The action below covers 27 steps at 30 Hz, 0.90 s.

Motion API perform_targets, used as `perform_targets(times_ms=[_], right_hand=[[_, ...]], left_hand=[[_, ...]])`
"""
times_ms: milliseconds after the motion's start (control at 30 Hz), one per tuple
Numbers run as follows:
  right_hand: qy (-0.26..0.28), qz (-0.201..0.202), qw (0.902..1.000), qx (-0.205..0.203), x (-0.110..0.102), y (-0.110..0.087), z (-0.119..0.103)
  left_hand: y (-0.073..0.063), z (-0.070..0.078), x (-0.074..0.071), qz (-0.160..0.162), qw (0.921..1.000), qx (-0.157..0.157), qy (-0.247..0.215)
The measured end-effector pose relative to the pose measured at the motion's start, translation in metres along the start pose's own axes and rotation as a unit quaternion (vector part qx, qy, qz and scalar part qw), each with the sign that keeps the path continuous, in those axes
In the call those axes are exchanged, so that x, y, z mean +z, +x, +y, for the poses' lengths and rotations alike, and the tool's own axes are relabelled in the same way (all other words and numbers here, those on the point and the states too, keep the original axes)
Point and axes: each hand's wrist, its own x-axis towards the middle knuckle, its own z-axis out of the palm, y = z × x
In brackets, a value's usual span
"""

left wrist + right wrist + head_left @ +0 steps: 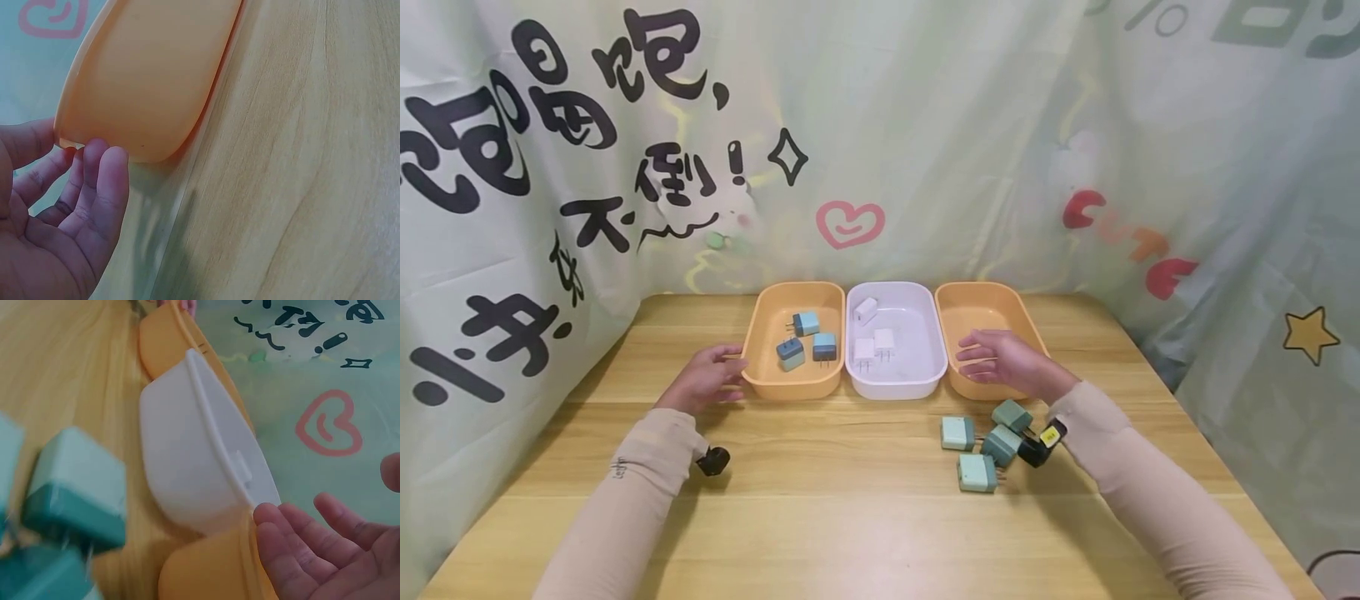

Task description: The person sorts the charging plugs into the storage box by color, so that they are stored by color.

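Observation:
My left hand point(706, 379) is at the outer edge of the left orange tray point(793, 390). In the left wrist view, the thumb and fingertips point(112, 169) touch or nearly touch its rim, the fingers loosely bent. My right hand point(1003, 362) hovers over the right orange tray point(985, 298), fingers spread and holding nothing. Several green plug chargers point(977, 472) lie on the table below the right wrist; they blur in the right wrist view. Three blue chargers point(824, 347) lie in the left tray. Three white chargers point(866, 310) lie in the white tray point(898, 390) between the orange ones.
The three trays stand side by side toward the back of the wooden table point(820, 517). Behind them hangs a printed cloth point(925, 167), which also encloses both sides. A small black wrist camera point(1037, 448) sits close to the green chargers.

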Motion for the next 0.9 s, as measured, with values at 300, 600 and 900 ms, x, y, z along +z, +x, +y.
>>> perform_targets(times_ms=[300, 600, 900], right_hand=[[-0.021, 0.001, 0.9994, -0.026, -0.02, -0.037, 0.018], [-0.034, 0.001, 0.9991, -0.026, -0.04, -0.064, 0.037], [-0.06, 0.031, 0.9977, 0.01, -0.05, -0.068, 0.063]], left_hand=[[-0.001, 0.0, 0.0, 0.004, 1.0, 0.001, 0.0], [-0.003, 0.002, 0.003, 0.005, 1.0, -0.001, 0.005], [-0.001, 0.0, 0.001, 0.002, 1.0, 0.0, -0.002]])
